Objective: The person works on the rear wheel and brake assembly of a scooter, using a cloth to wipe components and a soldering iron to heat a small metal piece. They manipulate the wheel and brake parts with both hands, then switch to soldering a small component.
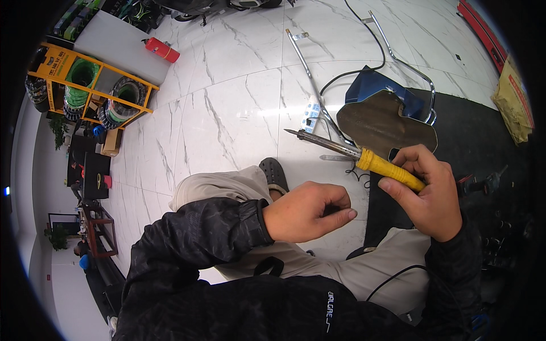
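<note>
My right hand (427,190) is wrapped around the yellow handle of a soldering iron (391,169). The iron's metal barrel and dark pointed tip aim left, held in the air over the floor. To its left, my left hand (307,213) hovers above my lap with fingers curled in and the thumb bent alongside; no object shows in it. A brown, irregularly shaped sheet (387,120) lies beyond the iron, overlapping a blue piece (372,88). Partly behind the iron's barrel is a small clear strip or stick (334,157).
A white power strip (310,115) and a bent chrome tube frame (307,71) lie ahead on marbled tiles. A black mat (449,122) stretches to the right, bearing a cordless tool (483,183). Tyres on a yellow rack (106,74) and a fire extinguisher (161,50) stand far left.
</note>
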The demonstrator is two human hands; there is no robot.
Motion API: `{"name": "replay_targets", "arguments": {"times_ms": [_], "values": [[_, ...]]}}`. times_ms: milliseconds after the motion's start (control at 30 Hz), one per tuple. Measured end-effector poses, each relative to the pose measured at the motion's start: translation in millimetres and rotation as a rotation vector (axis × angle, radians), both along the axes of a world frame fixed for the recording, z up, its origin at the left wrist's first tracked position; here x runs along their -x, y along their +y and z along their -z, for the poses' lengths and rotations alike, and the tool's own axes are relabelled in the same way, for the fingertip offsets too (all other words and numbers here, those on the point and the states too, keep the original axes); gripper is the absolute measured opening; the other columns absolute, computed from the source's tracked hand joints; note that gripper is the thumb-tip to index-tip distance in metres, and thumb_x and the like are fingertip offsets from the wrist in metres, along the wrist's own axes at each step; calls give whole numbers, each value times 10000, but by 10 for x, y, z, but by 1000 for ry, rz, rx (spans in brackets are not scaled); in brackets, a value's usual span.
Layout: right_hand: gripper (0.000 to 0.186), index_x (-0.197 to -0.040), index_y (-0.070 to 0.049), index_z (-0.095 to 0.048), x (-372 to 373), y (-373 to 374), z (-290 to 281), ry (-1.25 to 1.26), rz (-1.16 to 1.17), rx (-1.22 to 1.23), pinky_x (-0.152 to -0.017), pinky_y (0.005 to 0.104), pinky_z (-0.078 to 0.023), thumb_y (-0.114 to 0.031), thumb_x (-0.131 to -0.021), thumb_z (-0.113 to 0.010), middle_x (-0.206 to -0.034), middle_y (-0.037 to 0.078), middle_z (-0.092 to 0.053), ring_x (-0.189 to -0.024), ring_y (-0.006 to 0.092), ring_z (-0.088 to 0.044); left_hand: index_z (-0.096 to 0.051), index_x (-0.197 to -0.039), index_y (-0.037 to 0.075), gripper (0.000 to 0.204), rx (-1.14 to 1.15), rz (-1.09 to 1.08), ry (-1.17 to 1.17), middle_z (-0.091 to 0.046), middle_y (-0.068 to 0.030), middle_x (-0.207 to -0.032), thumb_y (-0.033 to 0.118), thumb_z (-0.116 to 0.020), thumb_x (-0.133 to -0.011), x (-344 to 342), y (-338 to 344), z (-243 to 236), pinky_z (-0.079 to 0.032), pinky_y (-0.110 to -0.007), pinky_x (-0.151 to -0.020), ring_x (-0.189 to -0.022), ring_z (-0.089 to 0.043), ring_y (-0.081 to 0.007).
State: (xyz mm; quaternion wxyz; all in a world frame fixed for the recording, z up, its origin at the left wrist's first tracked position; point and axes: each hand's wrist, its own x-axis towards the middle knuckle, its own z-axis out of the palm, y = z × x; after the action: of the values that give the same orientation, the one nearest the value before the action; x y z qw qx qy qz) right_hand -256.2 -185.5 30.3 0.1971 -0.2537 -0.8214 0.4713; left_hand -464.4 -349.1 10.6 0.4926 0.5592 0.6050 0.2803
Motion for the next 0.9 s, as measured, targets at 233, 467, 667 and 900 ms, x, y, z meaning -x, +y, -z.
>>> {"name": "replay_targets", "arguments": {"times_ms": [233, 467, 667, 900], "values": [[287, -1056, 13, -652, -4, 3, -29, 5, -12, -24, -618, 281, -509, -146, -903, -835, -751, 141, -712, -642, 175, -703, -706, -1029, 1, 261, 0, 20, 15, -711, -100, -794, 261, -729, -1040, -2, 2, 3, -524, -321, -635, -671, -647, -165], [261, -1058, 39, -672, -3, 16, -45, 6, -29, -9, -633, 285, -519, -145, -935, -811, -784, 151, -727, -679, 191, -724, -708, -1043, 0, 264, -7, 27, 20, -705, -107, -796, 263, -732, -1036, -1, 5, 9, -524, -329, -640, -673, -645, -180], [242, -1061, 46, -691, -8, 10, -65, 0, -31, -55, -645, 300, -533, -145, -953, -793, -803, 159, -738, -692, 202, -730, -711, -1045, 4, 268, -22, 41, 52, -709, -112, -805, 271, -730, -1036, 1, 11, 10, -530, -336, -650, -684, -654, -194], [221, -1049, 52, -692, 7, -19, -6, 67, 8, -75, -613, 300, -450, -153, -981, -737, -721, 116, -640, -615, 160, -601, -715, -1041, 4, 281, -10, 43, 67, -716, -125, -822, 285, -721, -1041, 1, 18, 7, -538, -350, -666, -696, -663, -226]]}}
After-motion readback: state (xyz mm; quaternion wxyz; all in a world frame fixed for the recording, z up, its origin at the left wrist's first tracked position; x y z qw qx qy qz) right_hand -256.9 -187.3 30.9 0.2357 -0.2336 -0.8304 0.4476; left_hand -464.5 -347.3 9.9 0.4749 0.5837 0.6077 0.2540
